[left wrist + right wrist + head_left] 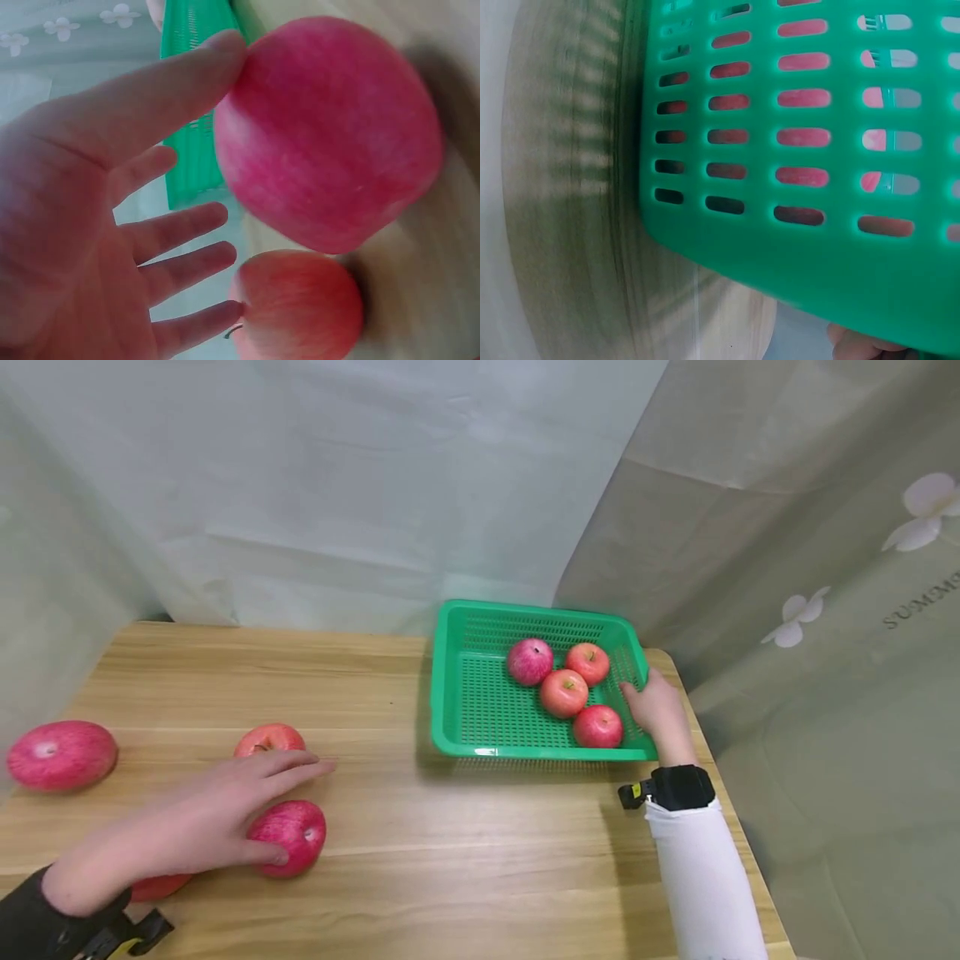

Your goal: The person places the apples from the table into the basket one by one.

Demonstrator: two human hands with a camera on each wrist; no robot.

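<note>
Red apple (294,835) on wooden table (420,852), near left front; left hand (217,814) spread flat over it, fingers straight, thumb touching its side, nothing clasped. Second apple (268,739) just behind fingertips; third (62,755) well apart at left edge. Green basket (480,710) at right rear, four apples inside. Right hand (656,708) gripping basket's right rim.

Light wooden bench (465,852) in a corner, pale grey-green draped cloth backdrop (337,485) behind, flower-printed curtain (825,568) with partial lettering to the right, soft even light
</note>
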